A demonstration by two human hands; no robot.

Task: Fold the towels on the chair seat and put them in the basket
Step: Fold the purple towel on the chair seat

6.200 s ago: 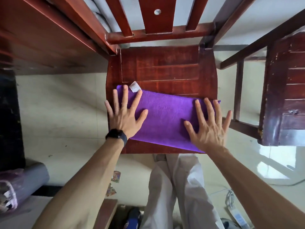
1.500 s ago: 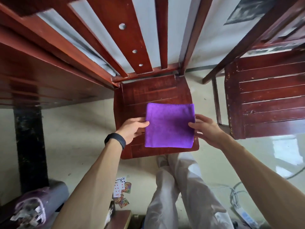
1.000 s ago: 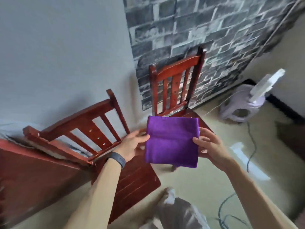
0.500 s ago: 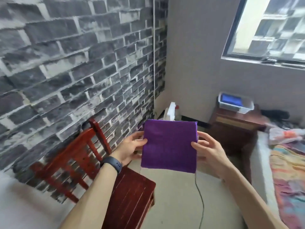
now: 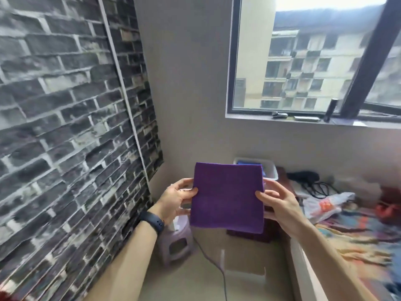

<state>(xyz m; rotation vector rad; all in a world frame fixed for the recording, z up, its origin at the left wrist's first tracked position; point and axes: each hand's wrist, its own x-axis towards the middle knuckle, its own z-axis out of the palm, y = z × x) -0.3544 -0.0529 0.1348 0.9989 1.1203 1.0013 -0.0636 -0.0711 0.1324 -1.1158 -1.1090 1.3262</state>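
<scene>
A purple towel (image 5: pixel 226 197), folded into a flat square, is held up in the air in front of me. My left hand (image 5: pixel 175 200) pinches its left edge and my right hand (image 5: pixel 276 203) pinches its right edge. Behind the towel's top right corner stands a white basket (image 5: pixel 271 169) with something blue inside, on a dark wooden cabinet (image 5: pixel 284 177) below the window. The towel hides most of the basket. The chair is out of view.
A dark brick-pattern wall runs along the left. A pale purple plastic stool (image 5: pixel 175 242) stands on the floor below my left hand, with a cable (image 5: pixel 221 270) trailing past it. A bed with a colourful blanket (image 5: pixel 358 240) and a plastic bag (image 5: pixel 323 205) fills the right.
The towel went from a long strip on the chair seat to a folded square lifted off it. My view swung right, away from the chairs, toward the window and basket, which now looks nearer.
</scene>
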